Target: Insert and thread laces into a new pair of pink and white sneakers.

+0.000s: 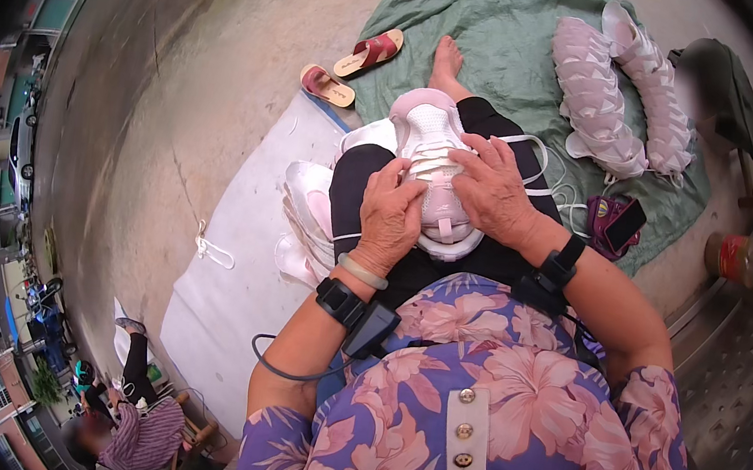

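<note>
Across my lap lies a pink and white shoe upper [427,127], its tongue and eyelet area between my two hands. My left hand [391,218] grips its near left side, thumb and fingertips bent against it. On the opposite side, my right hand [499,194] presses curled fingers onto the eyelet rows. A white shoelace [538,148] trails from beside the upper over my right knee toward the green cloth. Next to my left knee rests a stack of similar uppers [308,198]. Whatever is pinched under the fingertips is partly hidden.
On the green cloth [507,16] lie two long rows of nested uppers [591,92], and a phone [624,226] on a purple pouch [601,216]. Red slippers [371,53] lie ahead. A white sheet [241,265] holds a tied lace [213,251]. A bottle [736,257] stands right; another person [143,437] sits lower left.
</note>
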{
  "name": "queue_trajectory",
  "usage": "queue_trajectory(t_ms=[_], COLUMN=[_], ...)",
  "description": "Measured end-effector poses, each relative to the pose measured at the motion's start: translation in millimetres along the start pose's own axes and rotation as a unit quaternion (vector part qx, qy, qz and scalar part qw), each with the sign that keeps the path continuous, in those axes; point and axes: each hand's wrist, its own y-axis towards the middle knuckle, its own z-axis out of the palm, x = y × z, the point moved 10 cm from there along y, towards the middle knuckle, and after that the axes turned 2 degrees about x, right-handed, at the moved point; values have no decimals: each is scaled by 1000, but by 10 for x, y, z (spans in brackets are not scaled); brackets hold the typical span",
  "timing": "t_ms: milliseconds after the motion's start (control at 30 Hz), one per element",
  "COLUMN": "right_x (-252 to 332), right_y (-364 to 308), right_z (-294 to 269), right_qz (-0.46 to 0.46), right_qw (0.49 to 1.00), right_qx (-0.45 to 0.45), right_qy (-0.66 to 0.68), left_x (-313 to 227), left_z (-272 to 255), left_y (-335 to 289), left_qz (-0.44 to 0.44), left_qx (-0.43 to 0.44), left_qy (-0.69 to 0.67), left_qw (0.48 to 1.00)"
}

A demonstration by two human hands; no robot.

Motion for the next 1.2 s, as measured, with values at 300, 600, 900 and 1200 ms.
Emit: queue_trajectory(t_ms=[300,600,900,1200], right_x=[-344,-410,-254,-180], right_y=[-88,-71,62,99], right_z=[-272,-279,-139,-18], right_qz=[126,195,100,109], right_qw=[973,910,975,982], right_qx=[-82,-60,-65,-54], right_qy=[176,361,186,147], left_x=[-356,-555,-166,-156], left_z=[-66,221,-114,-108], left_y=[171,341,355,229], left_qz=[43,101,8,0], left_qx=[-19,30,-8,1], left_qy=[73,135,-21,19], left_qw=[996,985,1000,1000])
